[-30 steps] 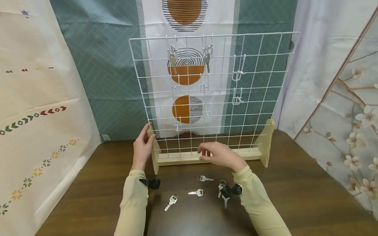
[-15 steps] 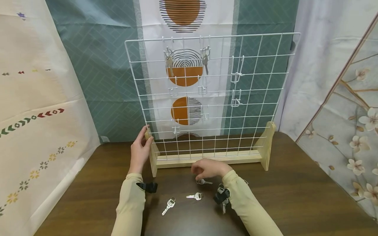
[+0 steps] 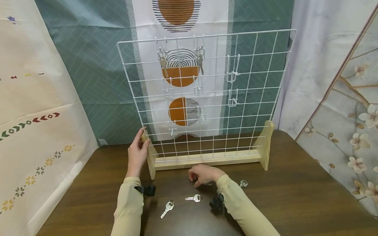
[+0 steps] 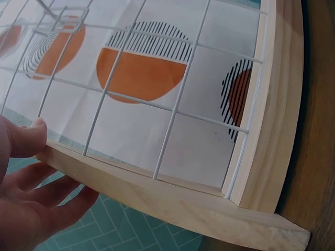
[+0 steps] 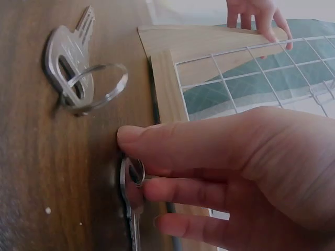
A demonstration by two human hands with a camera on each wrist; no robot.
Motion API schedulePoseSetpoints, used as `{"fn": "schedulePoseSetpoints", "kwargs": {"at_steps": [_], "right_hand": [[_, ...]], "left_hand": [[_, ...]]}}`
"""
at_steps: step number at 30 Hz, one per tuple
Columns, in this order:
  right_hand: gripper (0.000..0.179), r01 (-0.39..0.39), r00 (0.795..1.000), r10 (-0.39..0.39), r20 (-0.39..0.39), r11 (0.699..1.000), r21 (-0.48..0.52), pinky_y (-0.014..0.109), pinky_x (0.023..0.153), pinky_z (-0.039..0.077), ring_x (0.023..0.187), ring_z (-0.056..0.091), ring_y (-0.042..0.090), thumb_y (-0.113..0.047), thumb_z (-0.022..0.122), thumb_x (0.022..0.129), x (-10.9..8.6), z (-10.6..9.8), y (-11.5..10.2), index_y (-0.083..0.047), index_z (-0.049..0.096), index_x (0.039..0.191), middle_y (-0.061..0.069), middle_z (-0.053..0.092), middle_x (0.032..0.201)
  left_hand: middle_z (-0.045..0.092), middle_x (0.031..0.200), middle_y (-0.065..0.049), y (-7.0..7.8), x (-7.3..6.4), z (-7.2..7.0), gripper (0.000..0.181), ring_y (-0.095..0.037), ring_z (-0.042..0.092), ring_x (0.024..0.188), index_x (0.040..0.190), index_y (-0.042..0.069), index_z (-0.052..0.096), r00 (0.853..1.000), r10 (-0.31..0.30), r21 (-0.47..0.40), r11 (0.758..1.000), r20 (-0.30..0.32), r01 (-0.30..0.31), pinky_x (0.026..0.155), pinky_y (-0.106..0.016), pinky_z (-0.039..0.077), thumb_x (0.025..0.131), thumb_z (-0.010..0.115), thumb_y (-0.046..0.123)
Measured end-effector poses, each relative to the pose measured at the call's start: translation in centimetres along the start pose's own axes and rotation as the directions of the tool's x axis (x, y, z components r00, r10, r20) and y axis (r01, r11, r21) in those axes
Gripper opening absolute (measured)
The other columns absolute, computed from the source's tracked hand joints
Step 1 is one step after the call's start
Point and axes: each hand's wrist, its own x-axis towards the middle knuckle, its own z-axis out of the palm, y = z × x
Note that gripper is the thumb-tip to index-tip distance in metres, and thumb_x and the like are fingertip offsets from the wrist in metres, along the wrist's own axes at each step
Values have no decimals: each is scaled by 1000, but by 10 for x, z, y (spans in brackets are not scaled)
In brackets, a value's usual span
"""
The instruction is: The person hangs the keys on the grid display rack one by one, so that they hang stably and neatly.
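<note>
My left hand [image 3: 137, 155] holds the wooden side post [image 4: 141, 191] of a white wire grid rack [image 3: 217, 140], thumb on one side and fingers on the other. Low over the table, my right hand [image 3: 205, 174] pinches at the ringed end of a silver key [image 5: 135, 201] with thumb and fingers; the key is partly hidden by them. Nearer the front lie two more ringed keys, one key [image 3: 193, 198] in the middle and another key [image 3: 167, 209] to its left. Beside my right forearm another key [image 3: 243, 184] shows.
Two keys, a left key [image 3: 163, 64] and a right key [image 3: 200, 60], hang from hooks near the rack's top. Several white hooks, such as this hook [image 3: 232, 100], bear no keys. The rack stands on a dark wooden table [image 3: 283, 196] before patterned cloths.
My right hand has come down from in front of the rack's base to the key on the table. The left hand stays on the post. The head view has shifted slightly.
</note>
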Motion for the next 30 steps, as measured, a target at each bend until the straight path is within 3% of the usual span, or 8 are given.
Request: {"fn": "schedulePoseSetpoints", "kwargs": {"at_steps": [9,13,18,21,30], "right_hand": [[17,-5,1000,5,22,999,-32,16,60,39,62,44,-1,-5,76,78,2,4,0,-10,61,73,-10,50,68],[17,-24,998,23,50,999,26,16,63,41,66,47,1,-5,78,77,-1,2,1,-11,63,82,-7,55,74],[33,-2,990,-10,138,996,86,16,70,42,76,50,5,3,78,71,-6,-4,4,-12,63,97,-1,57,88],[33,20,988,-32,152,997,76,15,69,42,75,50,4,8,76,71,-6,-5,6,-11,63,95,-2,57,85],[25,-10,990,-2,141,996,84,15,60,39,65,45,-1,7,75,72,-8,-3,8,-9,62,86,-6,52,75]], "left_hand": [[54,141,-14,-1,1,-1,52,-32,63,112,146,24,45,1000,5,-7,1000,9,-5,70,-8,39,97,58,14],[56,139,-15,-3,1,-1,52,-32,64,110,145,23,46,1000,6,-16,1000,5,-6,69,-8,39,96,59,11],[58,137,-16,-3,0,-2,52,-31,64,108,144,21,47,1000,7,-26,1000,-3,-7,68,-8,39,96,60,9],[58,136,-16,-2,0,-2,52,-31,64,108,145,22,47,1000,3,-26,1000,-2,-3,69,-8,39,96,59,10],[56,140,-13,-1,-1,-1,54,-31,64,110,146,20,45,1000,4,-32,999,3,-4,69,-7,39,96,60,10]]}}
